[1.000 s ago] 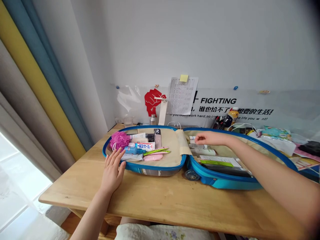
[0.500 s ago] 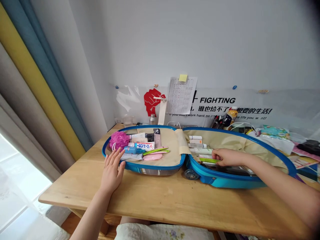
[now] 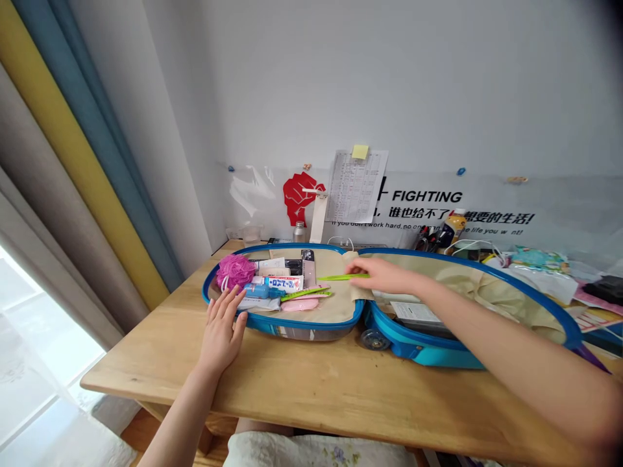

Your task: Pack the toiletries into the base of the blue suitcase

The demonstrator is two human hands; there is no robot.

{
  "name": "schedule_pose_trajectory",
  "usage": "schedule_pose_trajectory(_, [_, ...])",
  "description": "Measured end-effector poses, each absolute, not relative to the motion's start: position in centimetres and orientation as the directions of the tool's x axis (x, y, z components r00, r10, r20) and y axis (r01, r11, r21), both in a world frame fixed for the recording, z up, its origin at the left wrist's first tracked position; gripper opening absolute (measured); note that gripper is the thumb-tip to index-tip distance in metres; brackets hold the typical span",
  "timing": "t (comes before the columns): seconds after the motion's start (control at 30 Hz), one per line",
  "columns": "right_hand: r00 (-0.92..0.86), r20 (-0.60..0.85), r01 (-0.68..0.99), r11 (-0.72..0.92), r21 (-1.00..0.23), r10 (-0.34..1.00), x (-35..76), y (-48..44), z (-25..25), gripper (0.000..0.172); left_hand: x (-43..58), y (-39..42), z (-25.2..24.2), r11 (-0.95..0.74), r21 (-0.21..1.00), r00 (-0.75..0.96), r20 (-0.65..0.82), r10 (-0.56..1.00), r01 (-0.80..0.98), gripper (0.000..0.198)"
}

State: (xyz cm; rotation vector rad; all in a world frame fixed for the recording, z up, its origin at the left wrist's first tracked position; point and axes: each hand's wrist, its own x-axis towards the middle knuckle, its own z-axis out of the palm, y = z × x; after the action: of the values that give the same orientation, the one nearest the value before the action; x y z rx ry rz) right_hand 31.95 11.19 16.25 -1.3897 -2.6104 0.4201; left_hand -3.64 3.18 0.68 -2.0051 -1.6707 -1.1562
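An open blue suitcase [image 3: 311,322] lies on the table with both halves spread flat. My right hand [image 3: 377,272] is over the hinge between the halves, pinching a slim lime-green stick-like item [image 3: 335,277] that points left; its exact kind I cannot make out. My left hand [image 3: 224,327] rests with fingers stretched out on the near rim of the left half. Close to those fingers lie a purple bath puff [image 3: 235,269], a blue bottle [image 3: 257,290] and a toothpaste tube [image 3: 285,283]. Another green strip [image 3: 306,294] and a pink oval item [image 3: 300,304] lie beside them.
The suitcase's right half holds a flat dark item with a white label [image 3: 415,312], partly under my forearm. Behind it stand a yellow bottle [image 3: 452,230] and pens [image 3: 426,239]. A white lamp [image 3: 318,217] and a silver bottle [image 3: 298,231] are by the wall.
My right hand has lifted the lime-green item out of the right half and carried it left to the hinge. My left hand stays on the rim. The view has shifted slightly.
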Motion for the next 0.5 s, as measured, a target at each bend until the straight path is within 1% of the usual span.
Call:
schedule_pose_trajectory(0.1, [-0.634, -0.051, 0.748, 0.596, -0.292, 0.771, 26.9, 11.5, 14.8, 0.022, -3.6, 3.2, 0.7, -0.280, 0.272, -0.002, 0.720, 0.694, 0.921, 0.045])
schedule_pose_trajectory(0.2, [-0.669, -0.093, 0.731, 0.630, -0.264, 0.738, 24.1, 11.9, 13.3, 0.020, -3.6, 3.2, 0.7, -0.275, 0.277, -0.008, 0.717, 0.697, 0.921, 0.045])
schedule_pose_trajectory(0.33, [-0.690, -0.111, 0.719, 0.660, -0.218, 0.715, 23.1, 12.2, 12.1, 0.023, -3.7, 3.2, 0.6, -0.282, 0.277, -0.003, 0.718, 0.696, 0.919, 0.045])
schedule_pose_trajectory(0.5, [-0.727, -0.106, 0.684, 0.704, -0.190, 0.678, 23.2, 12.3, 11.7, 0.026, -3.6, 3.2, 0.6, -0.280, 0.281, -0.005, 0.715, 0.700, 0.918, 0.045])
